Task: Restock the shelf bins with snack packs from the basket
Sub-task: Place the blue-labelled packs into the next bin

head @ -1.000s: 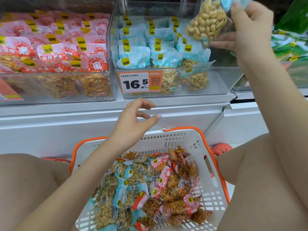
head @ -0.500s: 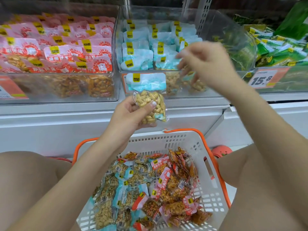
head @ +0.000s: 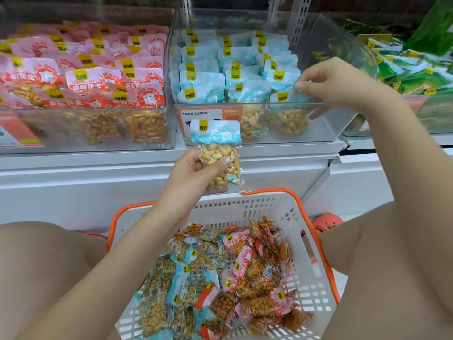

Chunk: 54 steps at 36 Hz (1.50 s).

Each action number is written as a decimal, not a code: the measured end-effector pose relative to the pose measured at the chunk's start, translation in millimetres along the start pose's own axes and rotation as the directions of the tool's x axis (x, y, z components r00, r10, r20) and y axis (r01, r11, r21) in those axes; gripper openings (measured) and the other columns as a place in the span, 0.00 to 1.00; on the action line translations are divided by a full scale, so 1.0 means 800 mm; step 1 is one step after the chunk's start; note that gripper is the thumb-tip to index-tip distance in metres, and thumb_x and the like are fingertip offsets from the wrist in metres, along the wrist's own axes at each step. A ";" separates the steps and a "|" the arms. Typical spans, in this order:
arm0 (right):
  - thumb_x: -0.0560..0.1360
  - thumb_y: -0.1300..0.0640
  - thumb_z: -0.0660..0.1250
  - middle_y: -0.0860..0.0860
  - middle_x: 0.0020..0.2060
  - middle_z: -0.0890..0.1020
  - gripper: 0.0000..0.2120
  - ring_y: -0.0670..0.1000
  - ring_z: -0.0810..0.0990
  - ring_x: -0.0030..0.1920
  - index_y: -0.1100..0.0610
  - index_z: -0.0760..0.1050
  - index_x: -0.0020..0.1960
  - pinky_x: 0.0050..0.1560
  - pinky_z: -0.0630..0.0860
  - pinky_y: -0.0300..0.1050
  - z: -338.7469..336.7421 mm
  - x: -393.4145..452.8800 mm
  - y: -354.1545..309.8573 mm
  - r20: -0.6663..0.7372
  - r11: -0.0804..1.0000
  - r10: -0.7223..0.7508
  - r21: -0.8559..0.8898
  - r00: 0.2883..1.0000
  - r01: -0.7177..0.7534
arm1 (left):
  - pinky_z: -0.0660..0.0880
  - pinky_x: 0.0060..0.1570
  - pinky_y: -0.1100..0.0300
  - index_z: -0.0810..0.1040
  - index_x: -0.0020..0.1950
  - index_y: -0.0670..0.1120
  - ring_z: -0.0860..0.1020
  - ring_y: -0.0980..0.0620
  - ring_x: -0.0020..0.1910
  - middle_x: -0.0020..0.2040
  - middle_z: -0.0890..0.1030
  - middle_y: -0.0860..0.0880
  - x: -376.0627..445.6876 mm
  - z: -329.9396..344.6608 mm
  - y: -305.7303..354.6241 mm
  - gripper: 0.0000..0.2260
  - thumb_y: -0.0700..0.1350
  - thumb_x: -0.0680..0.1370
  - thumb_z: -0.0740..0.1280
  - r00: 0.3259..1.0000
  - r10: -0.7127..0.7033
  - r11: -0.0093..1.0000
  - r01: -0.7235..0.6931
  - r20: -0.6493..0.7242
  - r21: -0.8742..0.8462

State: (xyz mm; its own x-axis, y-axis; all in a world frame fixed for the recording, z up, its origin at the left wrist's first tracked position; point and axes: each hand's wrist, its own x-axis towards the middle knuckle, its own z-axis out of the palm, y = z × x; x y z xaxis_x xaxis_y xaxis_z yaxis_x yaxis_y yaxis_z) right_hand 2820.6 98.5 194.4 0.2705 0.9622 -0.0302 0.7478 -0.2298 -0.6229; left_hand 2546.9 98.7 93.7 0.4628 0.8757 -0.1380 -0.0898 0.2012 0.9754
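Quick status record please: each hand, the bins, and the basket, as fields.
left hand: grips a blue pack of pale nuts, upright, below the bins
right hand: pinches a blue pack at the blue bin's front right
blue bin: rows of upright packs
pink bin: full
basket: mixed blue and pink packs

One head-worn wide-angle view, looking forward and down from close range: the shelf bins (head: pixel 252 77) fill the top of the frame, the basket (head: pixel 289 217) sits low between the person's knees, edges bowing outward.
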 end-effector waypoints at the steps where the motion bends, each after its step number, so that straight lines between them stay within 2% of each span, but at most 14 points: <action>1: 0.80 0.55 0.63 0.60 0.46 0.79 0.08 0.58 0.82 0.38 0.56 0.79 0.46 0.35 0.83 0.48 0.003 0.003 0.001 -0.041 0.998 0.008 0.065 0.999 -0.005 | 0.82 0.40 0.55 0.78 0.52 0.44 0.83 0.53 0.41 0.42 0.85 0.51 0.000 0.000 -0.001 0.06 0.39 0.76 0.69 1.000 0.000 1.000 0.000 0.001 0.004; 7: 0.80 0.51 0.64 0.50 0.44 0.75 0.08 0.53 0.81 0.35 0.50 0.79 0.45 0.33 0.83 0.47 0.021 0.014 -0.002 -0.067 1.000 0.023 -0.001 0.997 -0.023 | 0.82 0.41 0.54 0.78 0.49 0.46 0.83 0.53 0.43 0.41 0.84 0.52 0.000 0.000 0.000 0.05 0.38 0.76 0.69 1.000 0.006 1.000 -0.006 0.000 0.019; 13: 0.80 0.47 0.62 0.52 0.51 0.78 0.09 0.54 0.82 0.36 0.51 0.78 0.50 0.41 0.81 0.50 0.029 0.019 -0.004 -0.150 0.991 0.051 -0.119 0.987 -0.069 | 0.82 0.43 0.54 0.79 0.49 0.47 0.83 0.52 0.42 0.42 0.85 0.51 -0.002 -0.002 0.003 0.05 0.38 0.76 0.69 1.000 0.007 0.999 -0.007 -0.003 0.047; 16: 0.79 0.42 0.61 0.54 0.53 0.81 0.13 0.61 0.83 0.45 0.49 0.79 0.53 0.49 0.78 0.52 0.035 0.018 -0.006 -0.258 0.952 0.016 -0.291 0.966 -0.094 | 0.82 0.45 0.52 0.79 0.49 0.48 0.84 0.52 0.42 0.41 0.85 0.52 -0.003 -0.003 0.003 0.06 0.38 0.76 0.69 1.000 0.004 0.998 -0.004 -0.003 0.067; 23: 0.78 0.44 0.63 0.55 0.57 0.79 0.16 0.59 0.75 0.58 0.52 0.74 0.60 0.47 0.70 0.51 0.046 0.000 -0.001 -0.424 0.923 -0.110 -0.379 0.899 -0.065 | 0.81 0.50 0.48 0.80 0.47 0.49 0.84 0.52 0.43 0.40 0.85 0.52 -0.005 -0.010 0.001 0.05 0.39 0.76 0.70 0.999 -0.018 0.995 0.021 -0.035 0.101; 30: 0.79 0.55 0.59 0.56 0.44 0.79 0.10 0.60 0.73 0.47 0.60 0.75 0.52 0.43 0.65 0.52 0.089 -0.048 -0.018 -0.553 0.828 -0.532 -0.498 0.642 0.257 | 0.81 0.44 0.57 0.79 0.49 0.48 0.83 0.54 0.40 0.41 0.84 0.52 -0.011 -0.027 -0.016 0.04 0.40 0.76 0.70 0.995 -0.082 0.984 0.090 -0.060 0.155; 34: 0.76 0.58 0.59 0.54 0.38 0.80 0.09 0.59 0.76 0.41 0.60 0.76 0.46 0.38 0.69 0.48 0.172 -0.091 -0.012 -0.359 0.791 -0.594 -0.422 0.720 0.442 | 0.80 0.44 0.57 0.79 0.51 0.47 0.83 0.51 0.45 0.45 0.84 0.50 -0.024 -0.054 -0.053 0.05 0.41 0.76 0.70 0.972 -0.181 0.958 0.209 -0.152 0.198; 37: 0.77 0.58 0.61 0.53 0.39 0.81 0.07 0.58 0.78 0.42 0.58 0.77 0.49 0.37 0.68 0.45 0.256 -0.118 0.017 -0.001 0.762 -0.553 -0.405 0.833 0.505 | 0.79 0.46 0.54 0.79 0.51 0.49 0.82 0.49 0.47 0.47 0.84 0.49 -0.035 -0.076 -0.094 0.05 0.43 0.76 0.71 0.918 -0.263 0.935 0.318 -0.297 0.156; 40: 0.79 0.57 0.61 0.54 0.52 0.80 0.12 0.57 0.77 0.53 0.56 0.73 0.62 0.46 0.75 0.49 0.328 -0.133 0.057 0.394 0.820 -0.297 -0.362 0.870 0.444 | 0.79 0.49 0.51 0.79 0.51 0.49 0.81 0.48 0.48 0.48 0.83 0.48 -0.039 -0.090 -0.133 0.05 0.42 0.76 0.71 0.858 -0.359 0.887 0.436 -0.367 0.151; 42: 0.79 0.58 0.61 0.56 0.56 0.78 0.18 0.57 0.77 0.54 0.54 0.68 0.69 0.46 0.78 0.51 0.369 -0.138 0.079 0.521 0.892 -0.102 -0.329 0.848 0.309 | 0.79 0.49 0.50 0.78 0.49 0.48 0.80 0.48 0.47 0.48 0.82 0.46 -0.038 -0.099 -0.156 0.05 0.41 0.76 0.71 0.818 -0.435 0.846 0.515 -0.377 0.140; 45: 0.79 0.58 0.64 0.57 0.60 0.77 0.19 0.57 0.78 0.54 0.56 0.68 0.69 0.51 0.78 0.53 0.422 -0.143 0.099 0.586 0.968 0.072 -0.235 0.807 0.085 | 0.78 0.43 0.54 0.77 0.55 0.43 0.78 0.51 0.43 0.44 0.79 0.49 -0.042 -0.114 -0.185 0.09 0.39 0.76 0.70 0.754 -0.502 0.800 0.591 -0.424 0.101; 49: 0.78 0.57 0.67 0.57 0.65 0.74 0.24 0.57 0.77 0.60 0.60 0.65 0.71 0.58 0.76 0.52 0.485 -0.151 0.102 0.601 0.970 0.224 -0.063 0.767 -0.234 | 0.76 0.56 0.47 0.75 0.57 0.43 0.77 0.46 0.51 0.49 0.78 0.46 -0.063 -0.130 -0.223 0.12 0.37 0.75 0.70 0.661 -0.551 0.746 0.664 -0.509 0.055; 52: 0.76 0.60 0.69 0.57 0.71 0.68 0.33 0.58 0.75 0.63 0.56 0.57 0.77 0.59 0.76 0.53 0.532 -0.148 0.104 0.594 0.968 0.226 -0.051 0.772 -0.244 | 0.76 0.58 0.45 0.73 0.55 0.46 0.76 0.45 0.52 0.53 0.78 0.46 -0.077 -0.141 -0.246 0.12 0.39 0.75 0.71 0.587 -0.610 0.692 0.722 -0.533 0.004; 54: 0.76 0.68 0.65 0.60 0.71 0.65 0.35 0.60 0.78 0.55 0.51 0.54 0.78 0.47 0.79 0.53 0.555 -0.144 0.102 0.546 0.974 0.225 -0.123 0.807 -0.188 | 0.75 0.59 0.45 0.74 0.56 0.46 0.75 0.45 0.50 0.53 0.78 0.45 -0.083 -0.146 -0.255 0.11 0.40 0.76 0.71 0.548 -0.640 0.667 0.744 -0.539 -0.036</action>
State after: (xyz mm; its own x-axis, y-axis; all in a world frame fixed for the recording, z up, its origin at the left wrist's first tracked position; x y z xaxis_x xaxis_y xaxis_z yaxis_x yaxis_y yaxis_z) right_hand 2581.0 33.5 -199.7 0.0551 0.8044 -0.5915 0.7521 -0.4231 -0.5053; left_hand 2431.1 50.7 -116.6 -0.1643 0.5878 -0.7921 0.2528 0.8013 0.5422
